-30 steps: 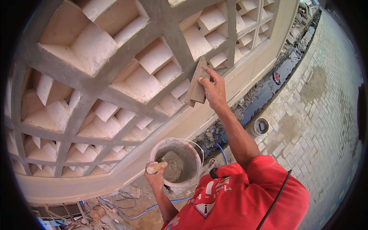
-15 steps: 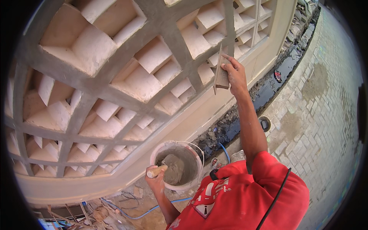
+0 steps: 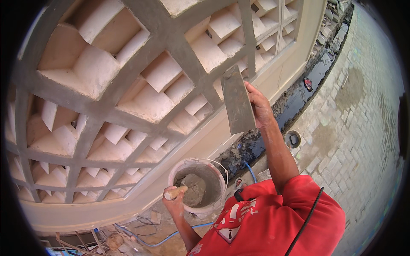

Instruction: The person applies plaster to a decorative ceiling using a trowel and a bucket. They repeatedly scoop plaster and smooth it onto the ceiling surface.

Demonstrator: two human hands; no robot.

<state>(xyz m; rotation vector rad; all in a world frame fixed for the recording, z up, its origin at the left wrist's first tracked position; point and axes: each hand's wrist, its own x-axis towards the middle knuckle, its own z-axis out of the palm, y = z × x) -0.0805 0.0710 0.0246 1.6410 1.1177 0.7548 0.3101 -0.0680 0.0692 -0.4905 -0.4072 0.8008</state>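
Observation:
My right hand (image 3: pixel 260 106) is raised beside the latticed wall (image 3: pixel 156 126), gripping a plastering float (image 3: pixel 237 104). The float's flat face is turned into view, grey, with a smear of mortar near its far end. Low on the left, my left hand (image 3: pixel 173 204) is closed round the pale wooden handle of a trowel (image 3: pixel 176 192). Its blade (image 3: pixel 194 187), coated in grey, is over the opening of a white bucket (image 3: pixel 176 167). Grey mortar coats the bucket's inside. My fingers behind the float are partly hidden.
Grey bands of render frame the wall's deep cream recesses. A drain channel (image 3: pixel 294 109) with dark water runs along its foot, beside block paving (image 3: pixel 356 147). A small round container (image 3: pixel 292 139) stands on the paving's edge. A blue hose (image 3: pixel 171 235) lies behind the bucket.
My right hand has turned the float from edge-on to face-on and brought it slightly lower and left. My left hand stays at the bucket with the trowel.

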